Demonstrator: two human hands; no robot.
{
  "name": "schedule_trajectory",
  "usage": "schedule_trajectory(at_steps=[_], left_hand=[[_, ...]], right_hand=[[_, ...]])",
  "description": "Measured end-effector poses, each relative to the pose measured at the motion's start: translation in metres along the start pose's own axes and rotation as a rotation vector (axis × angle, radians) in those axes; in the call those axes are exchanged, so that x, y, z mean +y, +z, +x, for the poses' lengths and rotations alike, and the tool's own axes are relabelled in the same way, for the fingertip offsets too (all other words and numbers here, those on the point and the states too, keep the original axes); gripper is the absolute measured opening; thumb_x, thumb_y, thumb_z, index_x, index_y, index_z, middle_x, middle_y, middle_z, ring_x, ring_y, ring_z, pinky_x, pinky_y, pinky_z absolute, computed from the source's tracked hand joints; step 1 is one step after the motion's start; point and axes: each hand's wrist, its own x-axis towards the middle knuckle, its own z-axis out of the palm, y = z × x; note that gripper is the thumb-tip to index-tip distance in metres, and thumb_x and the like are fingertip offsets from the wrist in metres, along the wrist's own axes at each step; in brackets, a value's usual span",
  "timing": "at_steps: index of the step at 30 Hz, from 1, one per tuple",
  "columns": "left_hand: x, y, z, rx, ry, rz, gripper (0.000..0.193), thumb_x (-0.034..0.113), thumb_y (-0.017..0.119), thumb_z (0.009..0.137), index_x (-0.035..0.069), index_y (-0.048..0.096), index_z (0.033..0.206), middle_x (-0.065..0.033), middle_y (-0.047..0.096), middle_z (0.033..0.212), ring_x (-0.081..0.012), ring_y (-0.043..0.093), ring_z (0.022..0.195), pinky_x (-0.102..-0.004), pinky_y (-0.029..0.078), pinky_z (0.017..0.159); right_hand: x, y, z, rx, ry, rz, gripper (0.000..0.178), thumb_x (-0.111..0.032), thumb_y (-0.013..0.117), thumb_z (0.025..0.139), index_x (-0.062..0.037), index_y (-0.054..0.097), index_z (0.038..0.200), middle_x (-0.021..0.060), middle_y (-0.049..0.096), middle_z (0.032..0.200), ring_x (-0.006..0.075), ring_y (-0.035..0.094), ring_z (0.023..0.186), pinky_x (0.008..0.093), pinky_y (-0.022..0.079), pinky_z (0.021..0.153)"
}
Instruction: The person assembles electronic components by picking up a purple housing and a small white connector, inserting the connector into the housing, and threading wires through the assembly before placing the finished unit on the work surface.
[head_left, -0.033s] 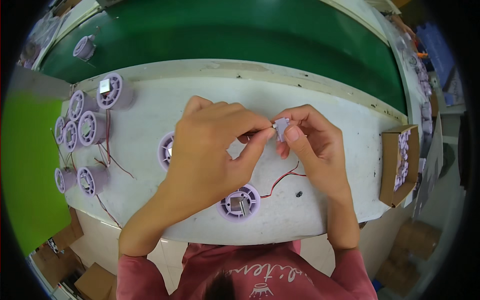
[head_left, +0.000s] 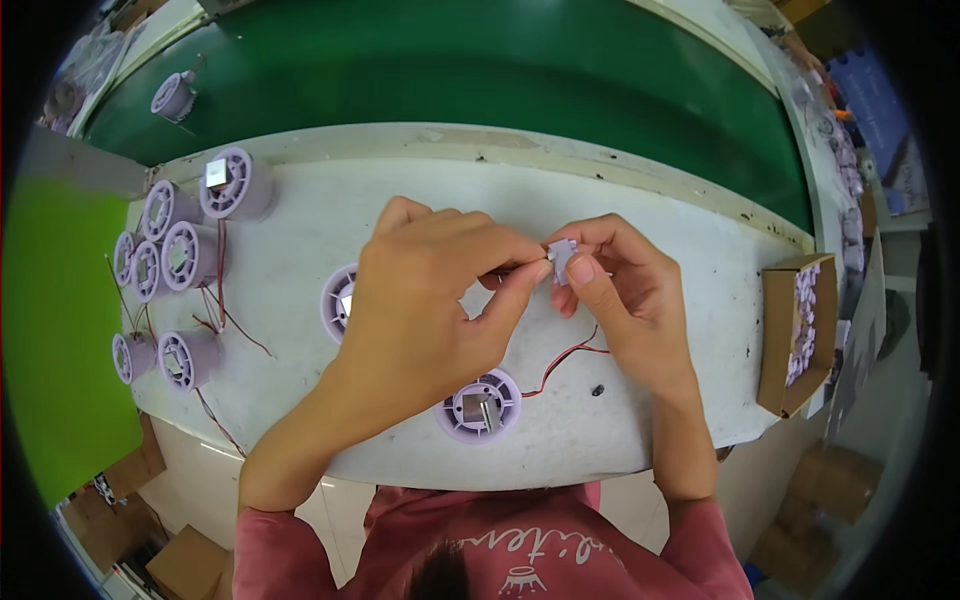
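In front of me over the table, my right hand (head_left: 640,315) pinches a small pale purple plastic piece (head_left: 564,262) between thumb and fingers. My left hand (head_left: 425,300) meets its left side, thumb and forefinger pressed together on something tiny that they mostly hide. Below the hands lies a round purple motor housing (head_left: 447,418) with spokes and a metal block, its red and black wires (head_left: 558,366) trailing right. A second purple housing (head_left: 330,305) is partly hidden behind my left hand.
Several purple round housings (head_left: 236,186) with wires stand at the table's left. A cardboard box (head_left: 782,340) of small purple pieces sits at the right edge. Beyond the table runs a green belt (head_left: 480,70) carrying another housing (head_left: 173,97). A dark bit (head_left: 598,391) lies near my right wrist.
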Motion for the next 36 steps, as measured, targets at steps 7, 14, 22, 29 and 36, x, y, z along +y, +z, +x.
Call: schedule_trajectory(at_steps=[7, 14, 22, 29, 36], left_hand=[[-0.001, -0.005, -0.001, -0.052, -0.049, -0.114, 0.005, 0.012, 0.071, 0.083, 0.007, 0.070, 0.081, -0.0025, 0.069, 0.071, -0.0156, 0.059, 0.061, -0.0281, 0.036, 0.071], [-0.006, -0.017, 0.003, -0.328, -0.253, -0.487, 0.012, 0.010, 0.067, 0.087, 0.000, 0.068, 0.079, -0.0063, 0.067, 0.069, -0.0133, 0.060, 0.063, -0.0281, 0.047, 0.065], [-0.018, -0.024, 0.007, -0.466, -0.215, -0.701, 0.014, 0.009, 0.066, 0.090, -0.001, 0.070, 0.080, -0.0051, 0.068, 0.070, -0.0112, 0.060, 0.064, -0.0269, 0.048, 0.065], [-0.012, -0.031, 0.008, -0.542, -0.364, -0.627, 0.012, 0.009, 0.068, 0.088, -0.001, 0.071, 0.081, -0.0050, 0.068, 0.069, -0.0102, 0.060, 0.062, -0.0258, 0.048, 0.066], [-0.001, -0.030, 0.008, -0.444, -0.405, -0.451, 0.010, 0.008, 0.070, 0.086, 0.000, 0.071, 0.079, -0.0047, 0.068, 0.067, -0.0097, 0.061, 0.062, -0.0244, 0.048, 0.063]], right_hand=[[0.008, 0.006, -0.004, 0.028, -0.151, 0.008, 0.024, -0.006, 0.065, 0.092, 0.0015, 0.061, 0.115, 0.0031, 0.061, 0.090, 0.0090, 0.057, 0.080, 0.0238, 0.050, 0.072], [0.008, 0.000, 0.002, -0.032, -0.448, -0.319, 0.028, 0.001, 0.070, 0.082, -0.0010, 0.066, 0.110, 0.0080, 0.065, 0.089, 0.0139, 0.059, 0.075, 0.0260, 0.050, 0.069], [0.004, 0.001, 0.000, -0.086, -0.437, -0.325, 0.031, 0.000, 0.074, 0.077, -0.0023, 0.068, 0.107, 0.0099, 0.067, 0.092, 0.0176, 0.061, 0.073, 0.0282, 0.050, 0.065], [-0.003, 0.002, -0.001, -0.090, -0.648, -0.643, 0.033, -0.007, 0.074, 0.079, 0.0020, 0.068, 0.110, 0.0127, 0.067, 0.094, 0.0221, 0.062, 0.075, 0.0313, 0.051, 0.063], [-0.005, 0.009, -0.004, -0.040, -0.544, -0.754, 0.033, -0.004, 0.074, 0.076, 0.0001, 0.068, 0.108, 0.0112, 0.063, 0.088, 0.0226, 0.061, 0.073, 0.0316, 0.050, 0.060]])
